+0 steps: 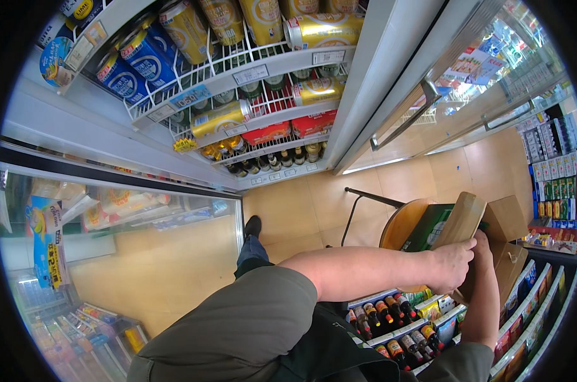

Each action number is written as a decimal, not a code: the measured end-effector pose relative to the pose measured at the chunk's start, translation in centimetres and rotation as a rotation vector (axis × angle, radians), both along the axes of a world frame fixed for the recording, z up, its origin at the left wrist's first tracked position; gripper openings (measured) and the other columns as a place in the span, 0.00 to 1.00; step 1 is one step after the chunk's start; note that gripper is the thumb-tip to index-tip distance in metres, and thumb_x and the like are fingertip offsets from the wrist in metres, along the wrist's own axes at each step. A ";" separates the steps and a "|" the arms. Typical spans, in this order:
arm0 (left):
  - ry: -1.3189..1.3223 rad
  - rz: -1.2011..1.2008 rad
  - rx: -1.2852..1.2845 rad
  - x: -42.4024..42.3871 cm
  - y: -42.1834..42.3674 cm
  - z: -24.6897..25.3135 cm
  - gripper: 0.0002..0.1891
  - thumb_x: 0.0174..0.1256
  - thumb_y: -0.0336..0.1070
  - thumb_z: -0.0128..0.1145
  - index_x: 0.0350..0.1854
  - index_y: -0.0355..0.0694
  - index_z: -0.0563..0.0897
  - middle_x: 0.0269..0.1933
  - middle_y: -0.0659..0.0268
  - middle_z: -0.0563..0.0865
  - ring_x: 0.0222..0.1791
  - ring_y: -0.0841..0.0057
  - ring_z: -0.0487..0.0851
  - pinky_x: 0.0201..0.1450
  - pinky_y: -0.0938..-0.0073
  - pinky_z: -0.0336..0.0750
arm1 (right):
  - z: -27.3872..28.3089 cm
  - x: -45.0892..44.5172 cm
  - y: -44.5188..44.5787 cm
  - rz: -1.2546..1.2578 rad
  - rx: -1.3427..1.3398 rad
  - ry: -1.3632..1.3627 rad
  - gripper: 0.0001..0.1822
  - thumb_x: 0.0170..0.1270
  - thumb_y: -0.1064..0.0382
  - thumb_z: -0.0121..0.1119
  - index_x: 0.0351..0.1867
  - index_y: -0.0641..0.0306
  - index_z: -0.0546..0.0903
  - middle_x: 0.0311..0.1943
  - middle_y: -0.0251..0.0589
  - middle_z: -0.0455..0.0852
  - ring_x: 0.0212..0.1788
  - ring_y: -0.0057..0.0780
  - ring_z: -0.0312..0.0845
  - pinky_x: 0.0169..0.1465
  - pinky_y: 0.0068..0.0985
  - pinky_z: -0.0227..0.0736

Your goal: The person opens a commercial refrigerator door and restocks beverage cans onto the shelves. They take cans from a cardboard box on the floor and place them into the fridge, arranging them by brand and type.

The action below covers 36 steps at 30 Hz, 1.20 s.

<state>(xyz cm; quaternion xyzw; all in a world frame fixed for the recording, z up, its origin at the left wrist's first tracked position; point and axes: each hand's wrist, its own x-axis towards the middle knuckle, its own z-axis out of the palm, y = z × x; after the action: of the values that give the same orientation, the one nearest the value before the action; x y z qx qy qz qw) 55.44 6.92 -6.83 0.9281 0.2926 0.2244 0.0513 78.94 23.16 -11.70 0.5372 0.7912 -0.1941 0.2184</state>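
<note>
An open cardboard carton (427, 229) with a printed green side stands tilted on a round wooden stool (398, 224), its brown flaps (505, 217) spread. My left hand (450, 265) reaches across from the left with its fingers closed on the edge of the near flap (462, 217). My right hand (481, 246) comes up from below, close beside the left one, at the carton's opening. Its fingers are partly hidden by the flap and the other hand, so what it holds does not show. A bit of dark green is visible just above it, too small to name.
An open drinks cooler (264, 62) holds gold and blue cans and bottles. Its glass doors stand open, one at left (126, 210), one with a metal handle (408, 114) at right. Sauce bottles (379, 310) fill a low rack below the stool. Packet shelves (522, 310) curve along the right.
</note>
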 end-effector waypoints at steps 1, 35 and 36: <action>-0.017 0.016 0.018 -0.3 0.2 0.0 0.15 0.68 0.54 0.65 0.29 0.56 0.98 0.35 0.74 0.95 0.53 0.68 0.86 0.83 0.47 0.58 | -0.2 -0.4 0.0 -0.035 -0.010 0.136 0.18 0.76 0.55 0.65 0.60 0.61 0.92 0.53 0.50 0.98 0.52 0.41 0.95 0.55 0.40 0.87; -1.165 0.183 -0.881 -32.3 -6.3 11.6 0.40 0.69 0.27 0.77 0.82 0.38 0.71 0.68 0.66 0.85 0.68 0.76 0.83 0.74 0.67 0.78 | 28.9 -36.8 -14.2 0.227 0.301 0.896 0.41 0.59 0.45 0.83 0.70 0.64 0.82 0.49 0.58 0.94 0.55 0.51 0.94 0.61 0.41 0.86; -1.204 0.257 -0.821 -34.0 -7.2 11.3 0.40 0.69 0.27 0.78 0.82 0.40 0.72 0.68 0.67 0.85 0.67 0.77 0.83 0.74 0.67 0.78 | 28.4 -38.9 -14.5 0.290 0.321 0.896 0.42 0.58 0.45 0.83 0.71 0.62 0.81 0.52 0.58 0.93 0.56 0.55 0.92 0.61 0.43 0.86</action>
<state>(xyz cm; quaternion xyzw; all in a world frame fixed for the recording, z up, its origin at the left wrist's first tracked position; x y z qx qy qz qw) 21.40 -0.28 4.47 0.5087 0.3805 0.5715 0.5194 40.06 8.67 16.67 0.3122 0.8937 -0.2494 -0.2040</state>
